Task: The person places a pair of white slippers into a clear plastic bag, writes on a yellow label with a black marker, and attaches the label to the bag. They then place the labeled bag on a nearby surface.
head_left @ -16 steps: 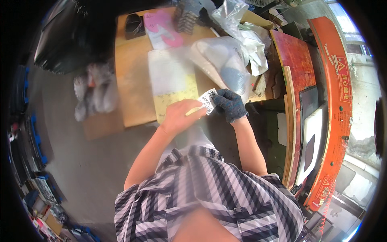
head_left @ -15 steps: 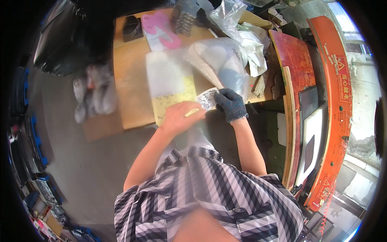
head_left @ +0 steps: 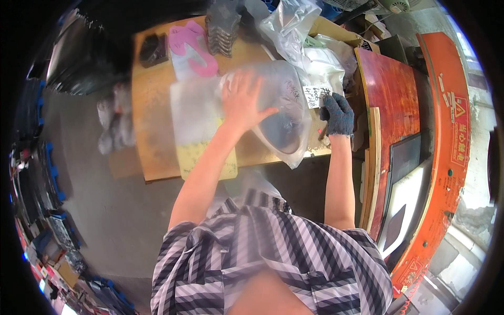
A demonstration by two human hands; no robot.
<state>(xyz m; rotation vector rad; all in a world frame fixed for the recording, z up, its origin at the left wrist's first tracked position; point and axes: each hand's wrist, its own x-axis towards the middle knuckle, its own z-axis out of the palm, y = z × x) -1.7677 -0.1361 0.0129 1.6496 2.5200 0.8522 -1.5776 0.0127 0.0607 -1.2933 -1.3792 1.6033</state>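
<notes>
My bare left hand [head_left: 242,102] is open, its fingers spread on top of a clear plastic bag [head_left: 296,107] on the table. Inside the bag are pale-edged, sole-shaped pieces with a dark part; haze and the plastic blur them. My right hand [head_left: 338,115], in a dark grey knitted glove, pinches a white paper label [head_left: 312,96] with black handwriting, held up at the bag's right side. Left of the bag lies a whitish translucent sheet [head_left: 194,113], overlapping a yellow sheet [head_left: 207,160] near the table's front edge.
The wooden table [head_left: 152,126] also carries pink insole-shaped cutouts [head_left: 198,55], a stack of dark moulded pieces [head_left: 223,29] and a black holder [head_left: 153,51]. Crumpled silvery plastic [head_left: 294,26] lies at the back. A reddish board [head_left: 388,100] and an orange beam [head_left: 449,136] stand on the right.
My left hand has left the label and moved up onto the bag, fingers now spread. My right hand has carried the label right and away from me.
</notes>
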